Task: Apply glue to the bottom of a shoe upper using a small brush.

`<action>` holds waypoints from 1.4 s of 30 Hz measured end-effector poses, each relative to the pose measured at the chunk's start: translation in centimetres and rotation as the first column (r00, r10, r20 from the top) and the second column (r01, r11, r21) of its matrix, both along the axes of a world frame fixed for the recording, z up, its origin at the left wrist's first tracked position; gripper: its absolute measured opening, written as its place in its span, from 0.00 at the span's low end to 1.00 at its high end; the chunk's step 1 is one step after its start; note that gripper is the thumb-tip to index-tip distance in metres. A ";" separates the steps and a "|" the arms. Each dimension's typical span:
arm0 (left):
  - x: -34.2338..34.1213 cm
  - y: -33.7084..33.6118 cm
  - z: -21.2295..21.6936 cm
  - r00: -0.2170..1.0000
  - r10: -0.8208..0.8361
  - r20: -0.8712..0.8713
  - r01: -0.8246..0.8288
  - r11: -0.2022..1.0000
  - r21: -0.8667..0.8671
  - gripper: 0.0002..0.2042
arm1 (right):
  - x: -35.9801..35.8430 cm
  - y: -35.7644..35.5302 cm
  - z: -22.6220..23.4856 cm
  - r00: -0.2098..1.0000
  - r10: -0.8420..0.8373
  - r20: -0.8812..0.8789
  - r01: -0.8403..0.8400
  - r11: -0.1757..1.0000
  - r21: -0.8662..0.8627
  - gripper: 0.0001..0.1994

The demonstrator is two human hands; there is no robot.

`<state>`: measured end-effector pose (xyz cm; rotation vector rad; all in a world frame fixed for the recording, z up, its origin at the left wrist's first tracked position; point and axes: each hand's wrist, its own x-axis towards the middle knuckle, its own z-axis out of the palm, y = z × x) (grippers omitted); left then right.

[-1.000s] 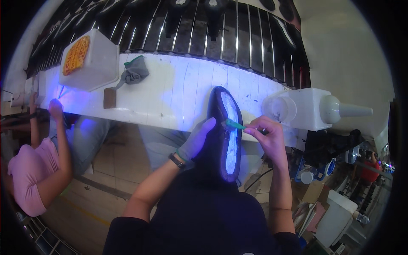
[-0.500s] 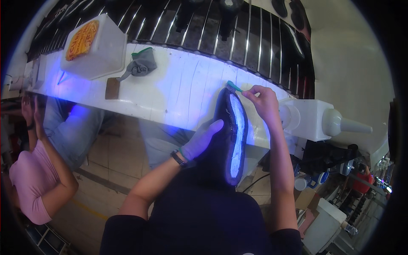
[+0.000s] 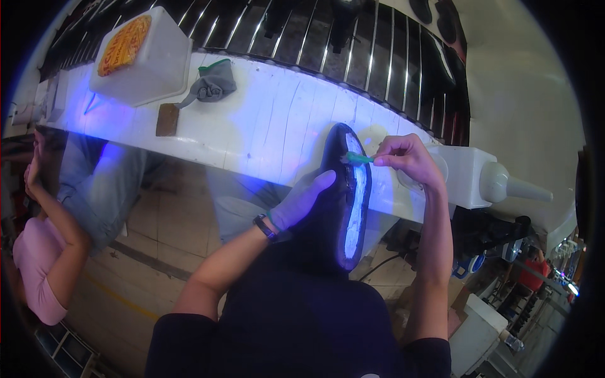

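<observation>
Shoe [image 3: 334, 214], black, sole up, sits on my lap with its toe end against the front edge of the white workbench [image 3: 265, 120]. My left hand [image 3: 301, 200], in a pale glove, is cupped around the side of the upper, fingers curled on it, thumb up by the sole edge. My right hand [image 3: 408, 160] pinches a small green brush [image 3: 359, 158] between thumb and fingers, with the bristle end touching the sole rim near the toe. Sole face [image 3: 356, 208] glows pale blue-white under the violet light along most of its length, toe to heel, so I judge the coating on the flat is largely laid. The brush is working the toe-side rim, and I read that as edge touch-up, late in the pass. Cannot tell whether the far rim is covered, as the shoe hides it. A clear cup [image 3: 423, 179] stands just beside my right hand, next to a white jug with a nozzle [image 3: 498, 183]. A white tub [image 3: 142, 60], grey cloth [image 3: 211, 85] and small brown block [image 3: 167, 120] lie well apart at left. Another person in a pink top [image 3: 38, 271] sits at far left.
</observation>
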<state>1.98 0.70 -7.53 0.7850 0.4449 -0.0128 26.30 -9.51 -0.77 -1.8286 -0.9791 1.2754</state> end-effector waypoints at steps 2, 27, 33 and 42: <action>0.1 -0.2 -0.3 1.000 0.006 0.006 -0.006 1.000 -0.019 0.26 | -0.1 0.1 -0.1 0.999 -0.034 0.019 0.034 0.999 -0.015 0.08; 0.4 -0.6 -1.9 1.000 0.020 0.003 -0.020 0.998 -0.054 0.23 | -3.5 -4.3 2.7 0.996 0.032 0.079 -0.032 0.999 -0.005 0.07; 0.2 -0.8 -1.8 0.999 0.042 -0.007 -0.043 0.988 -0.152 0.24 | -7.5 -6.2 5.1 0.989 0.137 0.048 -0.141 0.987 0.078 0.08; 0.3 -0.8 -0.8 1.000 0.024 0.002 -0.022 0.967 -0.254 0.25 | -6.0 -4.3 3.0 0.922 -0.200 0.332 0.181 0.979 0.090 0.06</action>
